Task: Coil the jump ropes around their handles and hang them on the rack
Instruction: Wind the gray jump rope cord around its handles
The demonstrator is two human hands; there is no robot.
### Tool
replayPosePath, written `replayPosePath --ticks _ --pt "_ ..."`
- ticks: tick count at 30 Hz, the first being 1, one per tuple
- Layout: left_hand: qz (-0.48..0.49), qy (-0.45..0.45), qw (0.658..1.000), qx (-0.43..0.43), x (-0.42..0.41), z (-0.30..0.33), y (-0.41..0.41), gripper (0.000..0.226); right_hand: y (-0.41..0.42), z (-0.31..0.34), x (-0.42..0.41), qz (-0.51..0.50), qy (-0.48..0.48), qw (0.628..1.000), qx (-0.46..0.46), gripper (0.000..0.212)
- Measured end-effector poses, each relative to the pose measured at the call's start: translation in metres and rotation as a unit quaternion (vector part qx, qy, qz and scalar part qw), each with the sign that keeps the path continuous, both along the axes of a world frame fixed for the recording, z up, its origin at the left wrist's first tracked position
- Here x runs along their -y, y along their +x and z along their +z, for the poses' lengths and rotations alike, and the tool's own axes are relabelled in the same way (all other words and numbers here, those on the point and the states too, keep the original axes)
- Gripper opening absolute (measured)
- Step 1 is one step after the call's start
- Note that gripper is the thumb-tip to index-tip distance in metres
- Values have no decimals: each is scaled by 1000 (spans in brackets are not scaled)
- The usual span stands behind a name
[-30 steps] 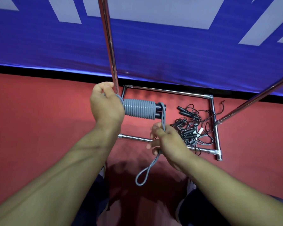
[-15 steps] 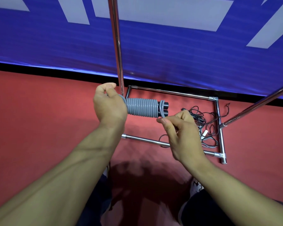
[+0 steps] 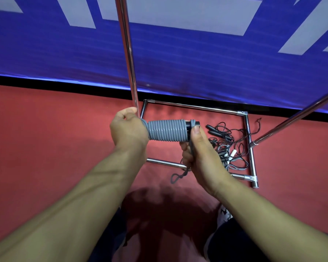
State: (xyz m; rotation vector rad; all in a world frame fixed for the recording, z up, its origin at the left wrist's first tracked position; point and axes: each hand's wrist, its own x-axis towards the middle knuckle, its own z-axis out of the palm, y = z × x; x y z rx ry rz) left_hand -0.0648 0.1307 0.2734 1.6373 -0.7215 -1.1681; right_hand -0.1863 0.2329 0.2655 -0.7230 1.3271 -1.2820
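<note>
Left hand: the left hand (image 3: 128,129) is gripping one end of the handles, fingers curled round it.
Rope: the grey rope (image 3: 166,130) is sitting coiled between the two hands.
Right hand: the right hand (image 3: 199,154) is pinching the rope's loose end at the handles' tip.
Loop: its tail loop (image 3: 176,177) is hanging below the right fingers.
Rack: the rack (image 3: 251,148) is standing beyond the fingers, other ropes (image 3: 225,144) lying inside its base.

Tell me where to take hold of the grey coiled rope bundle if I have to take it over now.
Probably grip the ribbed grey coil across its bare middle, fingers coming from above. The bundle lies horizontal; the left hand covers its left end and the right hand pinches the loose tail at the black handle ends, so only the middle is free.
</note>
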Motion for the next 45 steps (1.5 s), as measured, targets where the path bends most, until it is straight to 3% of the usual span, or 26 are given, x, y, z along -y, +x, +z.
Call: replayPosePath --ticks 2,5,9,12,15,18,20,25,28,30,33,39,40,42,45 --pt "-5 12 1000 -9 -2 2 0 28 1 1 0 2 -6 1000 -2 32" --pt "-22 -13 1000 19 -4 3 3 23 1 2 -1 -8 5 1000 -1 39" --pt "-93 -142 973 159 -12 15 8 21 -2 6 1 -18 26 999 -23 44" --pt "-119 -187 954 202 -14 23 9 21 -7 10 4 -12 22 997 -75 42" --pt "-72 -152 975 143 -8 21 6 27 -8 10 1 26 -14 992 -122 34" --pt "6 -95 994 57 7 18 10 24 -10 -1 -3 134 -15 969 -206 22" --pt "25 -72 997 32 14 16 14 22 -11 -10 -6 182 -3 963 -200 24" --pt "26 -42 998 25 11 15 15 27 -8 -16 -7 106 -3 958 -267 25" --pt "64 -17 997 33 15 16 21 31 -10 -13 -9 15 -44 908 -417 23" --pt "88 -12 996 30 17 17 26 30 -9 -9 -14 19 -81 862 -501 40" --pt "88 -18 996 23 17 19 27 28 -6 -8 -18 61 -104 833 -540 53" --pt "28 -52 998 18 13 13 18 26 -15 -10 -12 167 -52 840 -513 15" --pt "17 -53 998 22 11 11 16 27 -17 -8 -11 174 -33 844 -507 17" --pt "7 -49 998 24 10 9 11 31 -16 -8 -9 177 41 875 -448 21" --pt "19 -29 999 12 10 8 6 32 -5 -13 -8 137 136 948 -253 26"
